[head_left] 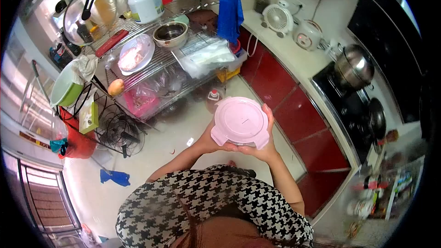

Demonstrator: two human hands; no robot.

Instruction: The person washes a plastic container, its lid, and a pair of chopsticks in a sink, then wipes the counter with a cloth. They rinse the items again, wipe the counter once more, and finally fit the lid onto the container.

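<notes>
A round container with a pink lid (241,120) is held up in front of my body, in the middle of the view. My left hand (209,138) grips its left side, the fingers partly hidden under it. On the right side and lower edge, my right hand (265,149) is wrapped round it, with a fingertip showing at the upper right. The lid lies flat on top, and its side tabs stick out. Most of the container's body is hidden beneath the lid.
A wire rack (138,76) at the upper left bears a white bowl (136,54), a pot (170,34) and plastic bags. Red cabinets (275,80) line the right, below a counter with a fan, a rice cooker and a stove (342,103). A red bucket (78,140) stands left.
</notes>
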